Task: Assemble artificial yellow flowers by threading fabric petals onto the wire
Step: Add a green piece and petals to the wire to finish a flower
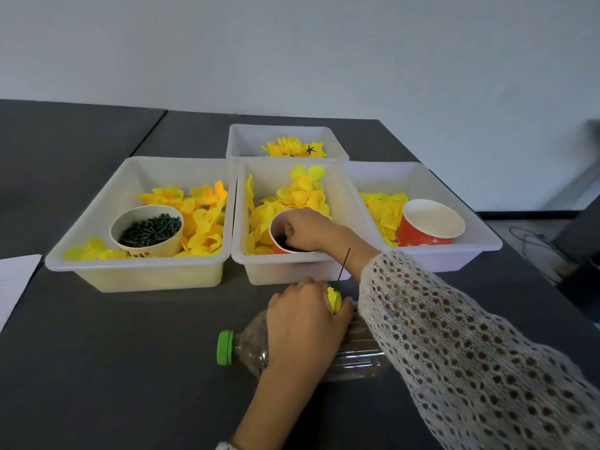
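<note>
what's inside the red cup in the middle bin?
The right hand reaches into the red cup, fingers curled down inside. A little dark material shows at the bottom beside the fingers. The hand covers the rest, so what it is and whether anything is pinched can't be told.

One camera only is giving the view, worn on the person's head. It is looking forward and down from the near edge of the table point(97, 368) toward its far edge, where a pale wall point(292, 53) is rising. It is sitting close above the near part of the table, and the wide lens is bending the table edges outward.
</note>
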`<state>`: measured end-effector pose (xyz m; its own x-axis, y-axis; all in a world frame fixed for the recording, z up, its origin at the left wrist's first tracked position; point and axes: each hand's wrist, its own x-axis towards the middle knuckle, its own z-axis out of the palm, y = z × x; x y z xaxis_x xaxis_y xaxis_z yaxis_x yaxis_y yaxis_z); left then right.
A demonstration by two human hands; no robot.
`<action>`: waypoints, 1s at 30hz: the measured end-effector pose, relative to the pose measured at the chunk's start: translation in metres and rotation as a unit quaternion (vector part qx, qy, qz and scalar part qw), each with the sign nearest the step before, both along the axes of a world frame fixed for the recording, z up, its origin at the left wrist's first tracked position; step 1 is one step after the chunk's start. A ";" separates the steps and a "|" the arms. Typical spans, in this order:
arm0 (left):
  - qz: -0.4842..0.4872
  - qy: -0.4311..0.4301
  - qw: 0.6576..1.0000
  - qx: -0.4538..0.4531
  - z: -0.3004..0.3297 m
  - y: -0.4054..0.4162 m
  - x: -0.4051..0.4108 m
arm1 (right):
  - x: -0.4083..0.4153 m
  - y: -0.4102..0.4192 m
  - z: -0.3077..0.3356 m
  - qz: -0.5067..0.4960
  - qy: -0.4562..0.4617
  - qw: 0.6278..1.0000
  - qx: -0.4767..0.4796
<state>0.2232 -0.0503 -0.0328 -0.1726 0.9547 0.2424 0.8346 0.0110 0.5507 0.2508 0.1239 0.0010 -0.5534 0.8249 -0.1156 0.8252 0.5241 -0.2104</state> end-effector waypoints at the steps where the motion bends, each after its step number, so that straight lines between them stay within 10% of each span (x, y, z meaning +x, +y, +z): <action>1: -0.001 -0.003 1.000 0.001 0.000 0.000 0.000 | 0.001 0.001 0.003 -0.002 0.008 1.000 -0.017; 24: 0.002 0.011 1.000 -0.004 -0.003 0.003 0.001 | 0.042 -0.006 0.022 -0.057 0.202 0.977 -0.026; 30: 0.002 0.012 1.000 -0.004 -0.002 0.003 0.000 | 0.061 -0.040 0.044 -0.114 0.475 0.838 -0.244</action>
<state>0.2235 -0.0475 -0.0348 -0.1698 0.9561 0.2387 0.8477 0.0183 0.5301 0.3119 0.0835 0.0454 -0.4222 0.9041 -0.0664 0.2316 0.0368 -0.9721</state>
